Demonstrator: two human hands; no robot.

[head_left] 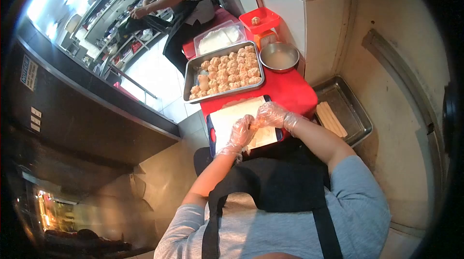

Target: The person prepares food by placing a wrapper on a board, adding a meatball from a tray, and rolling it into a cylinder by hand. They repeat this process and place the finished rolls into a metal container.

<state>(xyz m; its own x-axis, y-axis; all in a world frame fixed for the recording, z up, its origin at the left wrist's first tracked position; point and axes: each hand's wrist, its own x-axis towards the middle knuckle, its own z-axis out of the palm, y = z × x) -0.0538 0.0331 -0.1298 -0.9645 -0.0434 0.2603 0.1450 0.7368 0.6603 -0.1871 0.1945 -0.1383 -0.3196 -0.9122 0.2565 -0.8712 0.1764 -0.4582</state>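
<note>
My left hand (241,132) and my right hand (271,115) both wear clear plastic gloves. Their fingers come together over a cutting board (211,135) with dark blue ends, pinching a small orange-brown food piece (255,124) that the fingers mostly cover. Pale thin wrapper sheets (228,118) lie on the board beneath them. Just beyond stands a metal tray (192,73) with rows of round, orange-brown filling balls (232,68).
Behind the metal tray sit a plastic tub (220,39) of white food, a red tray (261,21) on an orange scale (265,39), and a metal bowl (279,57) of cloudy liquid. At right, another tray (355,99) holds long pale rolls (331,119). A co-worker (188,2) stands at upper left.
</note>
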